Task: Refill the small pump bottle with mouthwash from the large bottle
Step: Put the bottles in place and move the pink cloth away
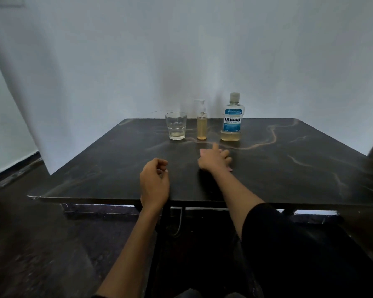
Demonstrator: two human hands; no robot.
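Left hand (154, 181) fingers loosely curled, holding nothing; right hand (214, 159) fingers relaxed, apart, near capped large bottle (232, 118) on counter (289, 168).

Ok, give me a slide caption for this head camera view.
Both hands empty over the table; glass, pump bottle and capped mouthwash bottle untouched.
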